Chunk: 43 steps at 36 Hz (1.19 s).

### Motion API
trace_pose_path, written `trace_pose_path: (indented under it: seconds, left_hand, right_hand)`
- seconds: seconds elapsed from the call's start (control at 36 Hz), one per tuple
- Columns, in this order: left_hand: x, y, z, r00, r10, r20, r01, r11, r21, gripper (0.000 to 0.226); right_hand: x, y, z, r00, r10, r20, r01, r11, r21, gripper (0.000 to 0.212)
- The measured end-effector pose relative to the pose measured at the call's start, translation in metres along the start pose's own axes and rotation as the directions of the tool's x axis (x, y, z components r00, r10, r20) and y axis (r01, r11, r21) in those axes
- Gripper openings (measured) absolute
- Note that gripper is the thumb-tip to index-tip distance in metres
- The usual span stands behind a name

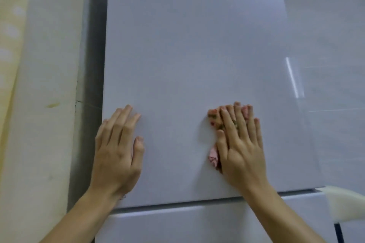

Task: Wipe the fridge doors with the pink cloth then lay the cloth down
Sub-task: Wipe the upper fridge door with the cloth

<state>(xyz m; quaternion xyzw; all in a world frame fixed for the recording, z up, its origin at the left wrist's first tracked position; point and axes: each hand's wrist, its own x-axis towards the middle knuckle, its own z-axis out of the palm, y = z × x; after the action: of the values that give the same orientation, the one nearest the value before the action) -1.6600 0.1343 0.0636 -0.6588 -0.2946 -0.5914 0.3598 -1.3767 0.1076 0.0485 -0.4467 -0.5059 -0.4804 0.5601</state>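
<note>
free: glossy white upper fridge door (187,55), open across centre and top | blocked: cream wall (49,85) close left; whitish blurred object (345,203) lower right

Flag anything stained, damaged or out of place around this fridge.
A yellowish smear marks the cream wall left of the upper fridge door, and a thin crack cuts that wall's edge nearby. The door itself shows only glare.

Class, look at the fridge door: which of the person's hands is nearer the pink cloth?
Right. The right hand presses flat on the pink cloth against the fridge door; the left hand rests on the door, apart to its left.
</note>
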Motion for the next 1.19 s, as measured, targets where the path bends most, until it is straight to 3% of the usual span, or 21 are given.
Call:
trace_pose_path:
  seconds: [0.17, 0.33, 0.47, 0.58, 0.72, 0.86, 0.97, 1.11, 1.19]
  left_hand:
    - [-0.005, 0.005, 0.01, 0.999, 0.026, -0.041, -0.023, 0.997, 0.078, 0.057]
    - [-0.006, 0.007, 0.011, 0.997, 0.032, -0.068, -0.026, 0.996, 0.084, 0.056]
    - [-0.006, 0.009, 0.014, 0.994, 0.038, -0.104, -0.028, 0.995, 0.093, 0.054]
    - [-0.007, 0.008, 0.016, 0.993, 0.035, -0.116, -0.023, 0.994, 0.106, 0.054]
    - [-0.007, 0.008, 0.016, 0.993, 0.033, -0.114, -0.019, 0.992, 0.121, 0.055]
    - [-0.007, 0.008, 0.016, 0.993, 0.033, -0.111, -0.017, 0.99, 0.142, 0.055]
    - [-0.007, 0.008, 0.016, 0.994, 0.035, -0.1, -0.021, 0.99, 0.141, 0.056]
    - [-0.007, 0.009, 0.016, 0.995, 0.031, -0.096, -0.018, 0.991, 0.13, 0.056]
    - [-0.007, 0.009, 0.016, 0.993, 0.031, -0.112, -0.017, 0.992, 0.124, 0.055]
  right_hand:
    - [-0.002, 0.059, -0.022, 0.96, 0.276, 0.052, -0.278, 0.961, 0.015, 0.062]
    - [-0.001, 0.098, -0.04, 0.907, 0.418, 0.052, -0.419, 0.908, 0.015, 0.064]
    - [-0.014, 0.132, -0.057, 0.821, 0.571, 0.027, -0.569, 0.813, 0.119, 0.061]
    - [-0.031, 0.124, -0.063, 0.684, 0.723, 0.097, -0.728, 0.668, 0.155, 0.059]
    - [-0.029, 0.111, -0.062, 0.65, 0.758, 0.041, -0.754, 0.638, 0.155, 0.066]
    - [-0.012, 0.098, -0.045, 0.786, 0.61, -0.102, -0.603, 0.792, 0.094, 0.064]
    - [0.011, 0.094, -0.019, 0.863, 0.489, -0.122, -0.495, 0.869, -0.014, 0.061]
    - [0.035, 0.033, 0.007, 0.967, 0.199, -0.157, -0.205, 0.978, -0.027, 0.055]
    - [0.036, -0.008, 0.015, 0.995, 0.026, -0.096, -0.031, 0.999, -0.044, 0.054]
